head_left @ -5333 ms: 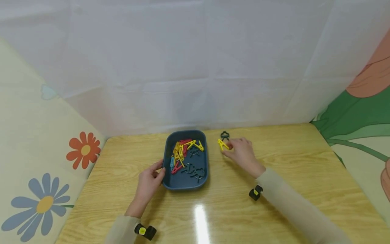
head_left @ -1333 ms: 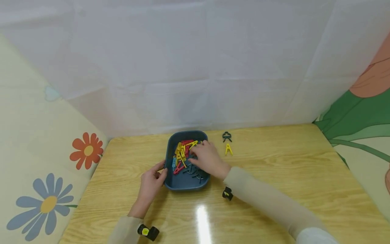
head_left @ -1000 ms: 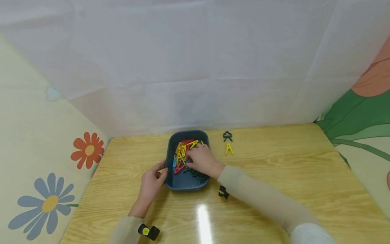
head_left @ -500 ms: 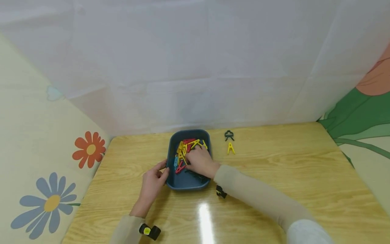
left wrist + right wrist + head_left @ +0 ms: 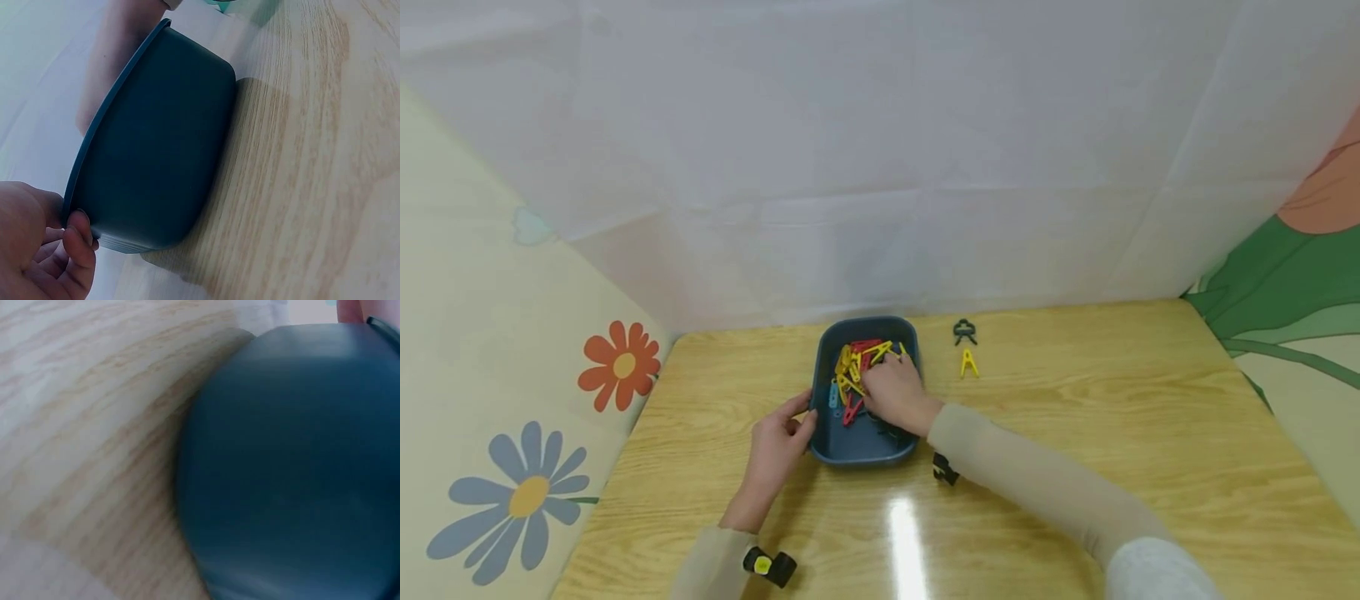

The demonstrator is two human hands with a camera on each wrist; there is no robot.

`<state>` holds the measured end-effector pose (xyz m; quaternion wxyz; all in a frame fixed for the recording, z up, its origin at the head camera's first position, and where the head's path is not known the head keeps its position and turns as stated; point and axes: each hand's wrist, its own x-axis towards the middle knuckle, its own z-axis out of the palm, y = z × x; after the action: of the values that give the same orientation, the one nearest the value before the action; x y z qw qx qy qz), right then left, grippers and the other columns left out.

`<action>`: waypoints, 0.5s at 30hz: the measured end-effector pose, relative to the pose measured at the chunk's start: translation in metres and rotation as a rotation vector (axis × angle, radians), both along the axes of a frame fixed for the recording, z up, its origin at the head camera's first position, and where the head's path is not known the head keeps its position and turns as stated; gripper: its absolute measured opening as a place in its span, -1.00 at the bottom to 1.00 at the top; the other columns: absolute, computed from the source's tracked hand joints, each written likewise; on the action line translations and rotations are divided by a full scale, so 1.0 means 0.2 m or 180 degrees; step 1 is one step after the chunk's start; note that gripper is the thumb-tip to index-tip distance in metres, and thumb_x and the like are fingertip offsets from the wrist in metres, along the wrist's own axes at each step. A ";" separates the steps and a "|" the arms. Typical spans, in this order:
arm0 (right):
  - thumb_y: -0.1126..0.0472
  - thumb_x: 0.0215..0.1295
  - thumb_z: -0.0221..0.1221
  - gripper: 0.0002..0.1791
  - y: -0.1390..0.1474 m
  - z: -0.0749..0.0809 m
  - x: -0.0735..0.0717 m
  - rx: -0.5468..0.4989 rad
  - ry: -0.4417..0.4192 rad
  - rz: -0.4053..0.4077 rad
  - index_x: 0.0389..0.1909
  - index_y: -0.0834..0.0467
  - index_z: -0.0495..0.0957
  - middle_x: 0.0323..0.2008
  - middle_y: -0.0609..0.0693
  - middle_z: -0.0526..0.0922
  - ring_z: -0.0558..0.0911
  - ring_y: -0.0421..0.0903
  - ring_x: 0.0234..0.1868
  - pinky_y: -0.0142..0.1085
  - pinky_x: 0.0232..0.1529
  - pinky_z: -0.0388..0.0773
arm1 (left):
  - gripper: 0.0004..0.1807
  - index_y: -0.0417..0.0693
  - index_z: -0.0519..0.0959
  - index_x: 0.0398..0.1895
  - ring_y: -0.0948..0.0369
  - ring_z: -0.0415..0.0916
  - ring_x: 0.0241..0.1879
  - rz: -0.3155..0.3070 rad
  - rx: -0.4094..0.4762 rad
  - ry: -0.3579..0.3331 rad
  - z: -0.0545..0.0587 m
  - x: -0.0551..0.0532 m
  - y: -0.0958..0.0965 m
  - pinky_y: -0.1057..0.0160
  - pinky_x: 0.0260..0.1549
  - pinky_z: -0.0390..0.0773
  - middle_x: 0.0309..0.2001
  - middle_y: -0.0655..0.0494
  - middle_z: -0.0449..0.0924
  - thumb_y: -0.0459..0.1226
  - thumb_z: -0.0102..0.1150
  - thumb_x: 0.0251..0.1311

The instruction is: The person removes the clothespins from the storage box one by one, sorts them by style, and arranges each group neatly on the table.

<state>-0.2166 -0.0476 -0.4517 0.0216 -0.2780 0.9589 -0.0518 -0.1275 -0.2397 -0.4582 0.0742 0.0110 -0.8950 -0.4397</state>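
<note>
On a bench [image 5: 1075,400], a left hand [image 5: 772,448] pinches a tub [image 5: 861,462] by its rim, seemingly steadying it, while the right hand [image 5: 895,395] reaches among clips [image 5: 851,365], its fingers' grip impossible to tell.

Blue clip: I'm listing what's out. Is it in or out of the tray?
In. The head view shows the blue clip lying inside the tray, toward its left side.

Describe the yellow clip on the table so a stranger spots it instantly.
On the wooden table stands a dark blue tray. Right of it lie the dark clip behind and the yellow clip in front, set apart by its bright colour and A shape.
</note>
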 end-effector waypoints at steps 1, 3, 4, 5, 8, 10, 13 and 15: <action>0.00 0.45 0.27 -0.83 0.01 0.00 0.00 -0.0022 0.0026 -0.0022 -0.32 -0.04 0.70 -0.26 -0.12 0.76 0.59 0.02 -0.02 -0.01 0.12 0.45 | -0.56 -0.32 0.55 0.33 0.32 0.38 -0.66 0.0001 0.0002 0.0004 0.00 0.00 0.00 0.37 -0.71 0.33 -0.01 -0.26 0.72 -0.39 0.21 0.42; 0.01 0.46 0.27 -0.82 0.02 0.02 0.00 -0.0101 0.0068 -0.0064 -0.34 -0.05 0.70 -0.27 -0.12 0.77 0.59 0.03 -0.02 -0.04 0.05 0.43 | -0.56 -0.33 0.55 0.33 0.33 0.38 -0.66 0.0005 0.0004 0.0007 0.00 0.00 0.00 0.37 -0.71 0.33 -0.01 -0.26 0.72 -0.39 0.21 0.42; 0.01 0.46 0.27 -0.82 0.03 0.03 -0.01 -0.0150 0.0083 -0.0072 -0.35 -0.05 0.70 -0.28 -0.12 0.77 0.59 0.04 -0.04 -0.05 0.01 0.43 | -0.55 -0.32 0.55 0.33 0.33 0.38 -0.66 0.0015 0.0000 -0.0002 0.00 0.00 0.01 0.37 -0.71 0.33 -0.01 -0.26 0.72 -0.39 0.21 0.42; 0.01 0.46 0.27 -0.82 0.04 0.03 -0.01 -0.0205 0.0093 -0.0076 -0.35 -0.06 0.71 -0.28 -0.13 0.77 0.58 0.03 -0.05 -0.07 -0.04 0.41 | -0.55 -0.32 0.55 0.33 0.33 0.38 -0.66 0.0025 0.0004 -0.0004 0.00 -0.01 0.01 0.36 -0.71 0.34 -0.02 -0.25 0.72 -0.40 0.21 0.41; 0.05 0.45 0.27 -0.85 0.07 0.04 -0.01 -0.0380 0.0116 -0.0061 -0.32 -0.06 0.73 -0.28 -0.15 0.77 0.57 0.01 -0.09 -0.12 -0.10 0.38 | -0.55 -0.32 0.55 0.34 0.32 0.38 -0.66 0.0028 -0.0002 -0.0016 0.00 -0.01 0.01 0.36 -0.70 0.35 -0.02 -0.26 0.72 -0.40 0.21 0.41; 0.06 0.46 0.26 -0.86 0.10 0.05 -0.01 -0.0459 0.0114 -0.0030 -0.30 -0.06 0.74 -0.27 -0.16 0.77 0.55 -0.01 -0.11 -0.14 -0.12 0.36 | -0.55 -0.33 0.55 0.34 0.31 0.38 -0.66 0.0023 -0.0004 -0.0022 -0.01 -0.01 0.01 0.36 -0.70 0.35 -0.02 -0.26 0.72 -0.40 0.22 0.41; 0.08 0.47 0.26 -0.86 0.13 0.06 0.00 -0.0479 0.0105 0.0057 -0.30 -0.06 0.74 -0.28 -0.17 0.76 0.52 -0.04 -0.14 -0.15 -0.11 0.34 | -0.55 -0.32 0.55 0.34 0.29 0.38 -0.65 0.0029 -0.0014 -0.0044 0.00 -0.01 0.01 0.36 -0.70 0.35 -0.02 -0.25 0.72 -0.39 0.22 0.42; 0.08 0.48 0.26 -0.84 0.14 0.07 0.01 -0.0419 0.0103 0.0117 -0.33 -0.07 0.73 -0.30 -0.19 0.75 0.49 -0.05 -0.15 -0.14 -0.09 0.32 | -0.55 -0.32 0.55 0.34 0.28 0.39 -0.64 0.0041 -0.0010 -0.0053 0.00 -0.01 0.01 0.36 -0.70 0.35 -0.02 -0.25 0.72 -0.39 0.22 0.42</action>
<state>-0.2153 -0.0194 -0.4382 -0.0112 -0.2972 0.9484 -0.1099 -0.1289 -0.2382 -0.4590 0.0696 0.0202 -0.8962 -0.4377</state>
